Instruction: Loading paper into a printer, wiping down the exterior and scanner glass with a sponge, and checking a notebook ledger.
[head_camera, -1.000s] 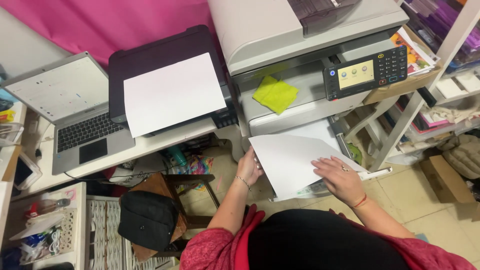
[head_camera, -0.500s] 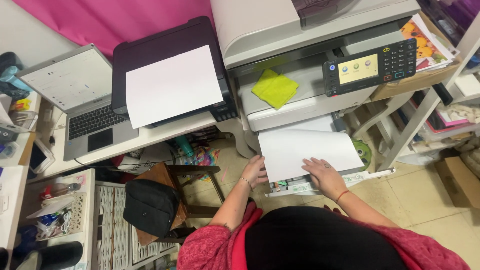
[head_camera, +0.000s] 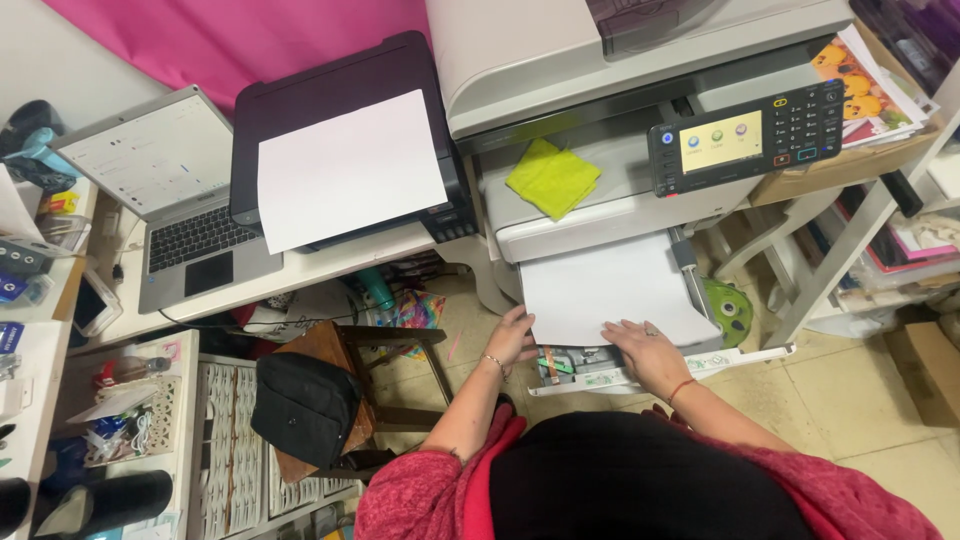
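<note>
A stack of white paper (head_camera: 610, 290) lies in the pulled-out tray (head_camera: 640, 377) at the bottom of a large grey copier (head_camera: 600, 70). My left hand (head_camera: 513, 337) grips the paper's near left corner. My right hand (head_camera: 645, 352) rests flat on the paper's near edge, fingers spread. A yellow cloth (head_camera: 552, 177) lies on the copier's output shelf, above the tray. The copier's control panel (head_camera: 745, 138) with a small screen and keypad sits to the right.
A black printer (head_camera: 345, 110) with a white sheet (head_camera: 350, 168) on top stands left of the copier, beside an open laptop (head_camera: 165, 200). A wooden stool (head_camera: 340, 390) with a black bag (head_camera: 305, 405) is at the lower left. A white shelf frame (head_camera: 840, 250) stands right.
The paper has slid further into the tray, under the copier. Both hands have followed it forward, and the view has shifted closer.
</note>
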